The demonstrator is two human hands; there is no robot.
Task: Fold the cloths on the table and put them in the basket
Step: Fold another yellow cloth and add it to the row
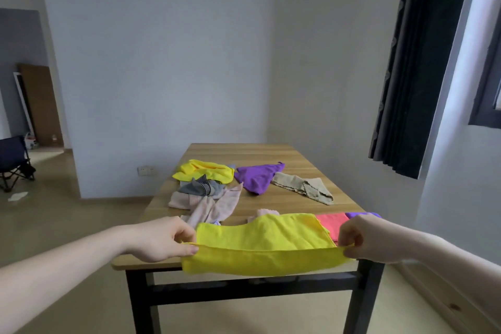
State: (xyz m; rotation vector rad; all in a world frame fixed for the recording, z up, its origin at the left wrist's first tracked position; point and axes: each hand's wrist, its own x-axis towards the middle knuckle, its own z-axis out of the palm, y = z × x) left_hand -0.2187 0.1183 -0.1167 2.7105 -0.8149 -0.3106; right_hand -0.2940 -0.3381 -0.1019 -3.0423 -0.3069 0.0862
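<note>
I see my left hand [160, 238] and right hand [363, 238] each in a pinching grip on an end of the yellow cloth [260, 244], stretched over the near edge of the worktop [271, 152]. Just beyond that cloth lie a red cloth [332, 219] and a pink cloth [211, 205]. Farther back sit a gray cloth [200, 186], a tan cloth [303, 187], a purple cloth [256, 177] and another yellow one [203, 169].

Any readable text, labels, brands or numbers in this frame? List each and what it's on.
None readable.
The cloths on the table, including the yellow cloth held by the left hand and right hand, show no print or tags.
The bag on the floor at far left is too small and blurred to tell.
</note>
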